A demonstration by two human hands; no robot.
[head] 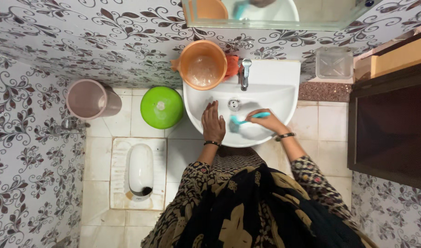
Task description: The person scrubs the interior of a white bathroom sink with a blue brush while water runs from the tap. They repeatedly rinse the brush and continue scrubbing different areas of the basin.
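Note:
My right hand (264,121) grips a teal brush (247,118) by its handle, with the brush head pressed against the inside of the white washbasin (284,98). My left hand (213,123) lies flat on the basin's left inner wall, fingers together, holding nothing. The drain (234,104) sits just beyond both hands, below the chrome tap (245,73).
An orange mug (202,64) rests on the basin's back left corner, an orange cloth (232,65) beside it. A green lidded bucket (161,107) and a pink bucket (88,98) stand on the floor at left, near a squat toilet (140,170). A dark wooden door (389,128) is at right.

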